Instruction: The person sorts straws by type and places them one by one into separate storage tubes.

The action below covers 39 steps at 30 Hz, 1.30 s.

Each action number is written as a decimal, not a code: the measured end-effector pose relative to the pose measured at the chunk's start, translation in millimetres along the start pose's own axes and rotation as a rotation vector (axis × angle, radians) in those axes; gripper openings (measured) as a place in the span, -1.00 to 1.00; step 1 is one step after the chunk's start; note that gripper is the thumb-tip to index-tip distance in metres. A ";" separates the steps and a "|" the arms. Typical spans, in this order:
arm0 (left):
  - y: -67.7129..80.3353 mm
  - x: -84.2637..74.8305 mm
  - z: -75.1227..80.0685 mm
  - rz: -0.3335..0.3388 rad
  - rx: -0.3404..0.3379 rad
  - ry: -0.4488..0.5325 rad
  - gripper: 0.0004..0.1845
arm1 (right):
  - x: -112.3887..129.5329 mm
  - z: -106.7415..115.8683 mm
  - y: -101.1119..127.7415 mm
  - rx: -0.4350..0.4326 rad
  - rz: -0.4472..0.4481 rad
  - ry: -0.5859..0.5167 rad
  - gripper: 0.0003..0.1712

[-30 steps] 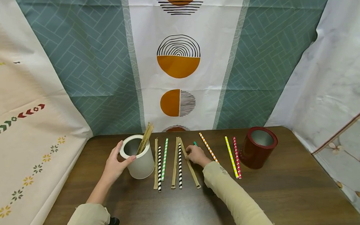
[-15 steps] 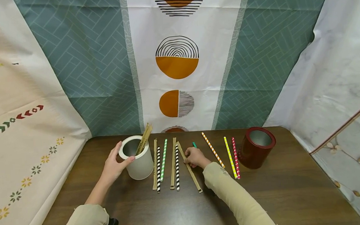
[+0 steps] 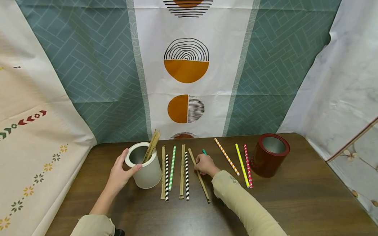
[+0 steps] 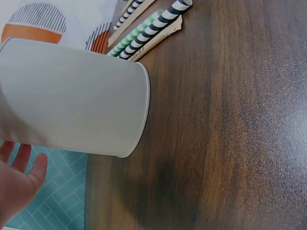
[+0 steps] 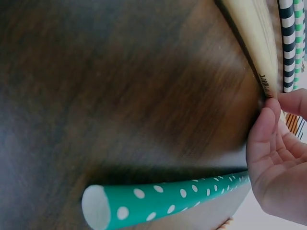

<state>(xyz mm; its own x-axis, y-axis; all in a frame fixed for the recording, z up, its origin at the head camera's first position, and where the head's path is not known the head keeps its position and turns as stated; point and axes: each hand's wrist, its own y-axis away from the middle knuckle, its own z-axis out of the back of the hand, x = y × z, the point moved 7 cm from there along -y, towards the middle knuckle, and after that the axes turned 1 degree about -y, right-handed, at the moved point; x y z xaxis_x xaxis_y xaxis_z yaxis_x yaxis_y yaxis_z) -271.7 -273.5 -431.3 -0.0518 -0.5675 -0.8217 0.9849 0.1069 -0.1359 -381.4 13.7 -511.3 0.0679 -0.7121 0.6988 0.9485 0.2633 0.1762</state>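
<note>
Right grip (image 3: 206,164) pinching tan strip (image 3: 203,186), left grip (image 3: 120,175) holding white canister (image 3: 148,175)

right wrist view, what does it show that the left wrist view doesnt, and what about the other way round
Only the right wrist view shows the right hand, pinching a tan strip, and the teal white-dotted straw.

Only the left wrist view shows the left hand and the white can beside it.

Both share the dark wooden tabletop, black-and-white striped straw, green-striped straw and tan paper strips, though only the right view has one pinched.
</note>
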 end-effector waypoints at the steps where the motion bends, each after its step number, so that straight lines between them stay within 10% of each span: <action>1: 0.0 -0.1 -0.1 0.000 0.000 0.001 -0.08 | -0.1 0.2 0.1 0.001 0.000 0.004 -0.82; 39: -0.4 -2.0 0.8 -0.005 0.003 -0.001 -0.07 | 0.8 2.7 5.2 -0.014 0.051 0.036 -0.92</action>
<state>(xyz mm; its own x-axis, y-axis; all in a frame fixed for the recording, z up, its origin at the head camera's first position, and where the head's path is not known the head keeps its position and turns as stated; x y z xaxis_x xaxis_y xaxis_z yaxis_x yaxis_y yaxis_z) -271.9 -273.0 -429.2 -0.0563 -0.5686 -0.8207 0.9852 0.1017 -0.1380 -377.3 16.2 -507.9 0.1267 -0.7208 0.6815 0.9479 0.2905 0.1310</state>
